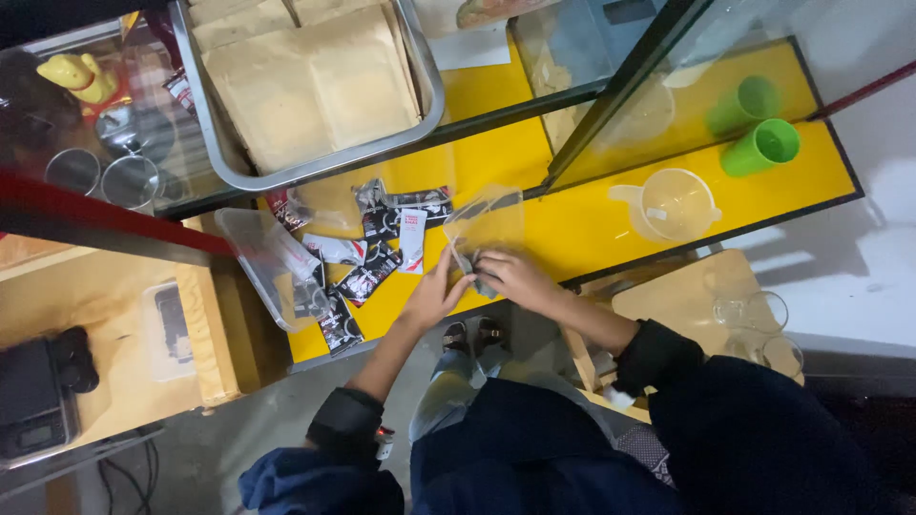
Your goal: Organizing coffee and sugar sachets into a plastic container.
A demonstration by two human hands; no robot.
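On the far left a black digital scale (33, 401) sat on a wooden side surface (114, 315). Right of it, on the yellow surface (572, 229), a clear rectangular plastic tub (272, 262) lay tipped, with small black-and-white sachets (367, 272) scattered beside it. Above these stood a metal tray of brown paper envelopes (305, 86).

The left hand (434, 296) was curled with fingers at the lower edge of a clear plastic pouch (487, 224); whether it pinched the film could not be told. The right hand (510, 277) was clenched around the pouch's bottom edge, just right of the left hand, the two nearly touching. The pouch stood up and away from both hands, its long axis pointing away from the person, roughly upright. The sachets lay just left of the left hand, the nearer hand to them.

Further right stood a clear plastic measuring jug (668, 202) and two green plastic cups (759, 129), well apart from the hands, with bare yellow surface between. The front edge ran close under the wrists.
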